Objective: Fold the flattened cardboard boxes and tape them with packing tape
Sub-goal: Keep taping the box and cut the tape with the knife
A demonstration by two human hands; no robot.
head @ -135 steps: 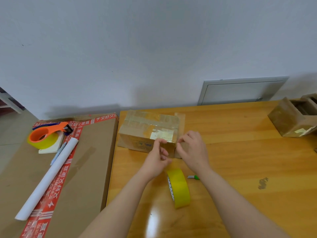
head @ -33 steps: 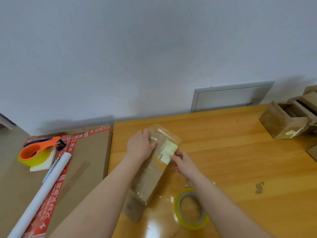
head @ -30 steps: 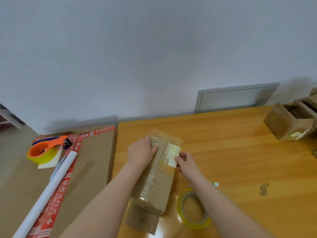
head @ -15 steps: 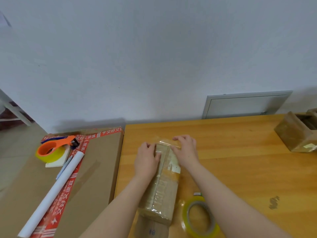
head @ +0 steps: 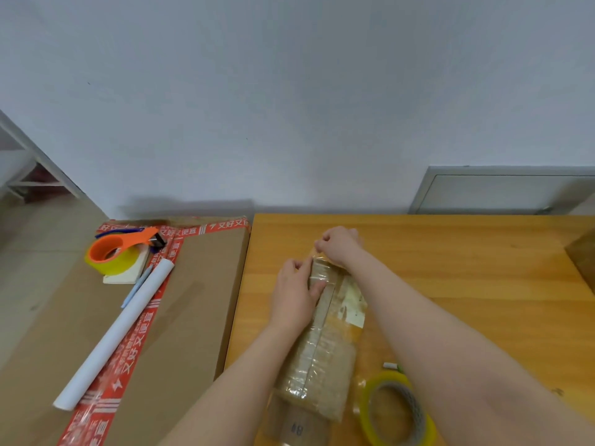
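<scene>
A small brown cardboard box (head: 325, 349), wrapped in shiny clear tape, lies lengthwise on the wooden table (head: 467, 272). A loose flap sticks out at its near end. My left hand (head: 294, 292) grips the box's far left side, thumb laid across the top. My right hand (head: 338, 246) is at the box's far end, with curled fingers pinching the clear tape there. A yellow roll of packing tape (head: 397, 410) lies flat to the right of the box's near end.
A large flat carton with red printed tape (head: 196, 300) adjoins the table's left edge; on it lie an orange tape dispenser (head: 120, 252), a white tube (head: 114, 333) and a pen. A small green-white object (head: 392, 366) sits by the roll. Another box (head: 584, 262) is at the right edge.
The box was turned lengthwise and the tape roll laid flat. In the last half second my right hand slid to the box's far end and pinched the tape; my left hand shifted slightly.
</scene>
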